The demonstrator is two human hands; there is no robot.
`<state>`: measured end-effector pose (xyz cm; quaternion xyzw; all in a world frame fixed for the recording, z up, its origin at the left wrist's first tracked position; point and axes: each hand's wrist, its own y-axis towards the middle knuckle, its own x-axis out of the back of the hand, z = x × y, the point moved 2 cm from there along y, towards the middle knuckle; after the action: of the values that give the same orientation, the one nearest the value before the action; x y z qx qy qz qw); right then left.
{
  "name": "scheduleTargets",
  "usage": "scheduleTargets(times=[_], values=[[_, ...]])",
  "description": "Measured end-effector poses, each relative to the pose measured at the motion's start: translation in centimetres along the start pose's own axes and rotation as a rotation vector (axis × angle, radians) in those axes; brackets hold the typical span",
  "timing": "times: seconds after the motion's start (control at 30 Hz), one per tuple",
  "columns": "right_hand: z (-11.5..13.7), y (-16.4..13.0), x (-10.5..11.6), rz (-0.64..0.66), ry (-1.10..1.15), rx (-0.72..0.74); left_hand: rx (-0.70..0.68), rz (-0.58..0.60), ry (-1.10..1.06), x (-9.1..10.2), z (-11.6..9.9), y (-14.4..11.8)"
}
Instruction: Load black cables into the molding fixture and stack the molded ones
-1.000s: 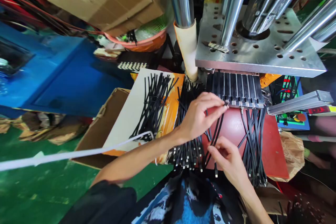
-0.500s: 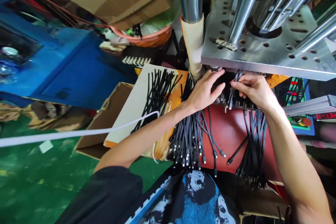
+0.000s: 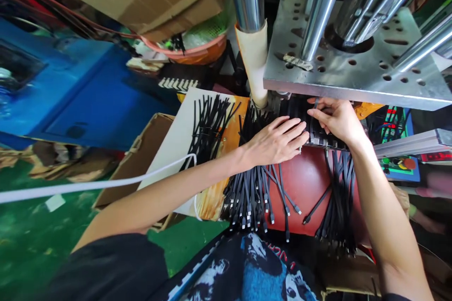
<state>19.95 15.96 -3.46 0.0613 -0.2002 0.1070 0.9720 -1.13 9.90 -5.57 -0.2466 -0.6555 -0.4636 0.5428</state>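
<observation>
The left hand [image 3: 278,141] has slid back from under the grey perforated steel plate [image 3: 353,80] and now lies flat, fingers spread, on the black ribbed mould block [image 3: 303,115]. The right hand [image 3: 335,120] stays there, fingertips pinching thin black cables [image 3: 314,124] into its grooves, so seating continues.

Your way in to the slotted fixture [image 3: 319,127] is a low gap: the steel plate [image 3: 353,70] overhangs it just above, so you can only come at it from the front, along the red tabletop [image 3: 307,183]. Your left hand [image 3: 278,141] and right hand [image 3: 335,120] already fill most of that gap, side by side. The paper-wrapped column [image 3: 253,63] blocks the left corner. Loose black cables [image 3: 252,188] cover the left part of the red surface and a second bunch [image 3: 339,197] hangs on the right; a bare strip stays open between them. The grey rail [image 3: 413,143] bars the far right.
</observation>
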Motion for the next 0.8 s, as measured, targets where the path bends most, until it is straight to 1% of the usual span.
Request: scheduleTargets(times=[0.1,0.23,0.33,0.37,0.43,0.5,0.57,0.63,0.7,0.8], values=[[-0.5,0.1,-0.2,-0.048,-0.025,-0.002,0.033,-0.014,-0.013,0.1,-0.8,0.1],[-1.1,-0.2,-0.4,-0.184,-0.145,0.011,0.113,-0.006,-0.081,-0.1,-1.3,0.2],[-0.8,-1.6,0.0,-0.255,-0.205,0.012,0.111,-0.004,-0.066,-0.1,-1.3,0.2],[-0.5,-2.4,0.2,-0.268,-0.238,0.035,0.104,0.002,-0.054,0.0,-1.3,0.2],[0.2,-4.3,0.4,-0.226,-0.366,0.138,0.087,0.012,-0.037,0.1,-1.2,0.1],[0.8,-6.2,0.2,-0.108,-0.552,0.266,0.088,0.02,-0.025,0.2,-1.2,0.2],[0.8,-7.7,-0.2,-0.024,-0.72,0.343,0.11,0.019,0.0,0.2,-1.3,0.3],[0.6,-8.2,-0.5,-0.029,-0.821,0.373,0.137,0.022,0.023,0.2,-1.5,0.4],[0.4,-8.2,-0.7,-0.031,-0.878,0.398,0.15,0.029,0.021,0.2,-1.6,0.5],[0.7,-7.9,-0.6,0.037,-0.985,0.431,0.158,0.059,-0.013,0.4,-1.9,0.2]])
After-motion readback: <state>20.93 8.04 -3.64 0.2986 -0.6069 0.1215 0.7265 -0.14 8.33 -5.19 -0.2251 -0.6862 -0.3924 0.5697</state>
